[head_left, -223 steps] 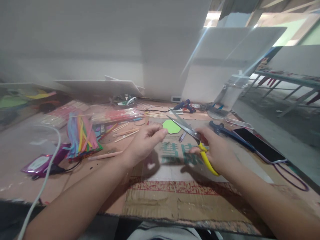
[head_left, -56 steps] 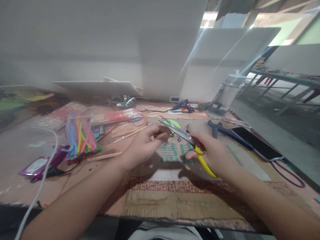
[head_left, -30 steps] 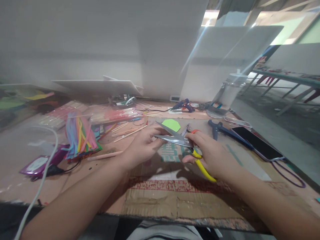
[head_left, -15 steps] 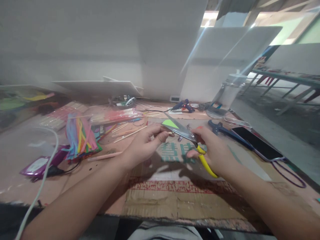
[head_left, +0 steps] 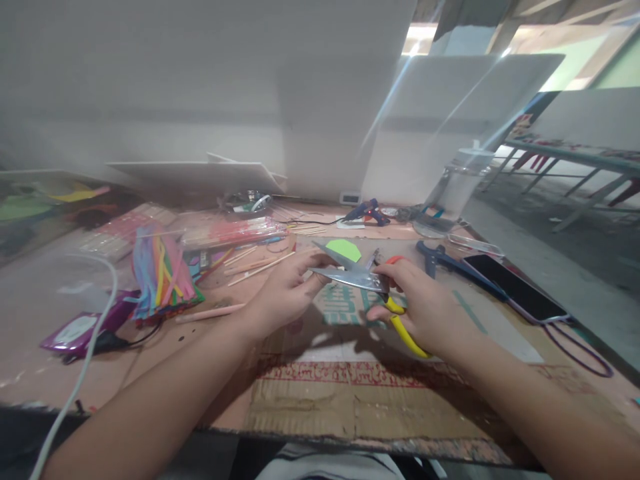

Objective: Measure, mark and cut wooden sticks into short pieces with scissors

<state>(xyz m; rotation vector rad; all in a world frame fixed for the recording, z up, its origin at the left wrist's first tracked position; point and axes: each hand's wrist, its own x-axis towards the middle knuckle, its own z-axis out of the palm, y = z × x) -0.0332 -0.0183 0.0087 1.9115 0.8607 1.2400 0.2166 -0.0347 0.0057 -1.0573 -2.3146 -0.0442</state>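
Note:
My right hand (head_left: 417, 293) grips a pair of scissors (head_left: 353, 277) by its yellow handles, above the work surface. The blades stand apart and point left toward my left hand. My left hand (head_left: 287, 287) has thumb and fingers pinched together right at the blade tips; what they hold, if anything, is hidden. Just beyond the blades is a bright green, many-sided piece (head_left: 345, 250), partly covered by the upper blade. Beneath both hands lies a cardboard sheet (head_left: 300, 410) with green and red printing.
A glue gun (head_left: 367, 211) with a red light stands at the back. To the right are a phone (head_left: 515, 287), a dark blue tool (head_left: 457, 267) and a clear bottle (head_left: 445, 197). Colourful pipe cleaners (head_left: 163, 273), wooden sticks (head_left: 263, 268) and a purple packet (head_left: 93, 327) lie left.
The scissor blades have opened wider and swung lower in front of my left fingers. More of the green piece shows behind them. My left hand has barely moved.

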